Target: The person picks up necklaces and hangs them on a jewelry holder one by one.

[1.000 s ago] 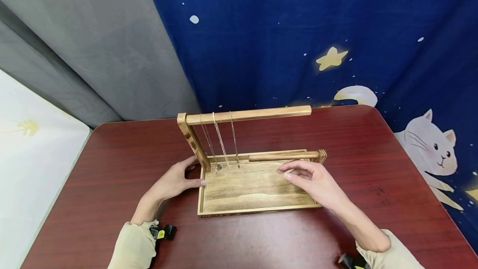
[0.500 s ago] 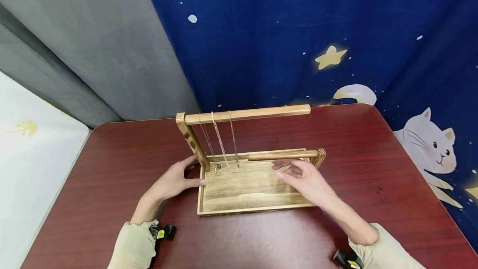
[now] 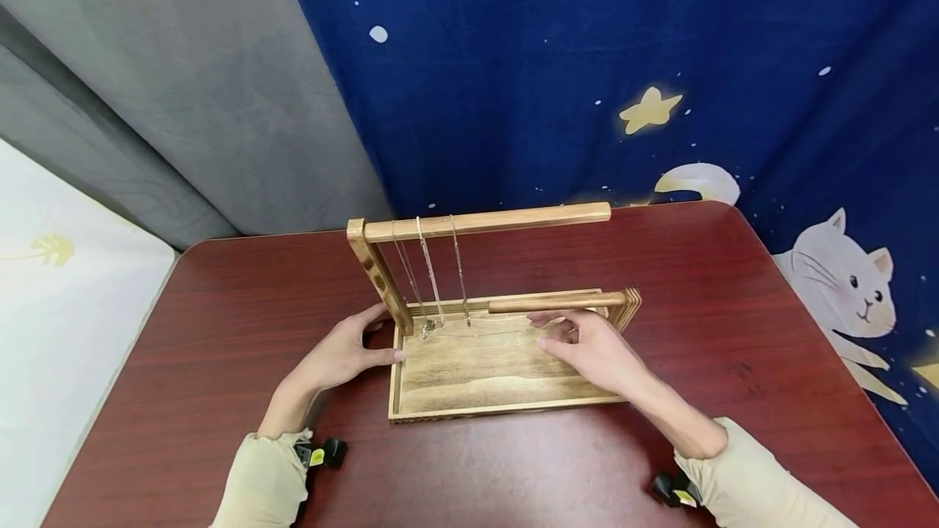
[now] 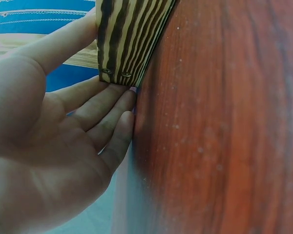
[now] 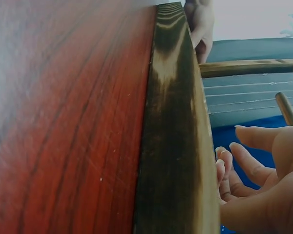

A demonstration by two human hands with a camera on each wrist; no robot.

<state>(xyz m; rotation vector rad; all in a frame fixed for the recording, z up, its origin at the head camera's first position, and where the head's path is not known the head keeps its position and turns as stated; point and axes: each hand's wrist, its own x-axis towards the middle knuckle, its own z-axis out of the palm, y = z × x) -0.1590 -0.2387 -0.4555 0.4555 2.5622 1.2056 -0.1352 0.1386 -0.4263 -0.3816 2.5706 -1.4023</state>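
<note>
A wooden jewelry stand has a tray base (image 3: 469,385), an upright post (image 3: 383,279) at the left and a high bar (image 3: 506,219). Three thin necklaces (image 3: 431,267) hang from the bar's left part. Another fine chain (image 3: 477,336) lies across the tray floor. My left hand (image 3: 341,349) holds the stand's left end, thumb on the rim and fingers behind the post; the left wrist view has fingertips at the corner of the dark-striped wood (image 4: 132,39). Over the tray's right half hovers my right hand (image 3: 597,349), thumb and index apart, fingertips near the chain's right end.
A lower rod (image 3: 557,302) runs along the tray's back right to a short post (image 3: 625,310), just behind my right fingers. Everything stands on a dark red table (image 3: 469,471). Behind it hang a grey curtain (image 3: 183,88) and a blue one (image 3: 513,80).
My right hand has moved left over the tray, its fingertips lower and closer to the chain. The left hand has stayed at the stand's left end.
</note>
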